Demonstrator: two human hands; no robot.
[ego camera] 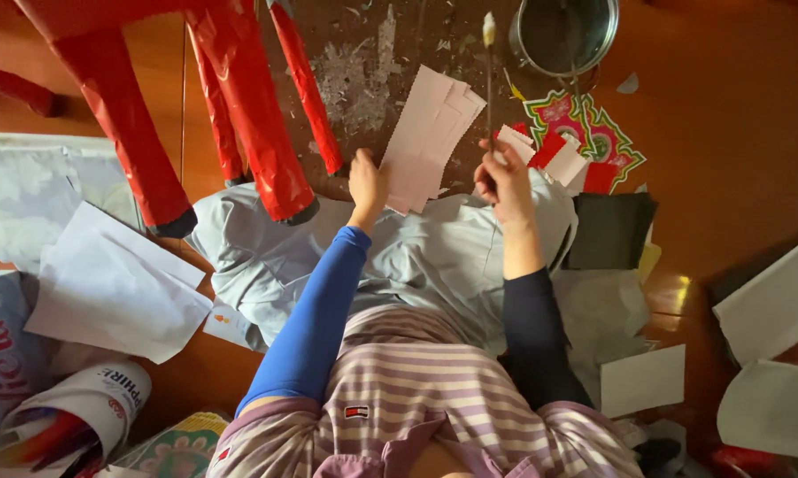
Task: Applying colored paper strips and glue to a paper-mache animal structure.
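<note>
Paper strips (425, 137) are fanned out in the left hand's (368, 181) pinch while the right hand (502, 181) pinches a glue stick (489, 75), so gluing looks underway and a careful dab seems next.

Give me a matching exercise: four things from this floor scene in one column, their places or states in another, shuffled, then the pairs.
1. paper strips
2. brush
3. metal pot
4. red paper-covered figure

a. top of the picture, right of the brush tip
b. fanned out in the left hand
c. upper left, legs on the floor
d. upright in the right hand

Pairs: 1-b, 2-d, 3-a, 4-c
</note>
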